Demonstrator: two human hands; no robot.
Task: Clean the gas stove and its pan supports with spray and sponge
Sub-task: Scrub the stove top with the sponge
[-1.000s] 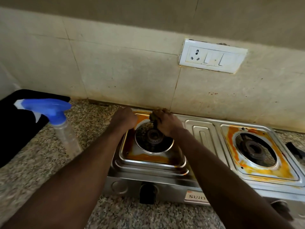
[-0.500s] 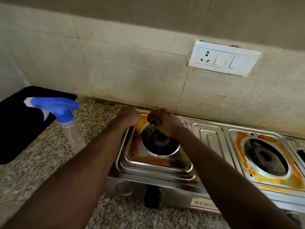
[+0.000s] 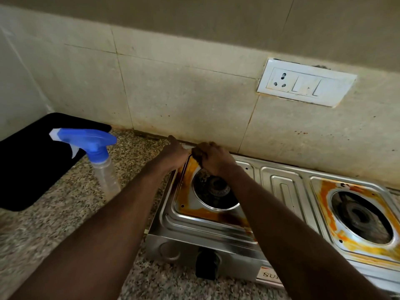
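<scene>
Right hand [image 3: 216,161] fingers closed on soft, compressible sponge [image 3: 198,153] at stove [image 3: 207,226] back-left corner; left hand [image 3: 176,153] braces the rim, grip unclear.

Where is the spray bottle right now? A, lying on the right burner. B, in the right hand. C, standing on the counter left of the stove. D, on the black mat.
C: the spray bottle stands upright on the counter, left of the stove, untouched by either hand.
</scene>
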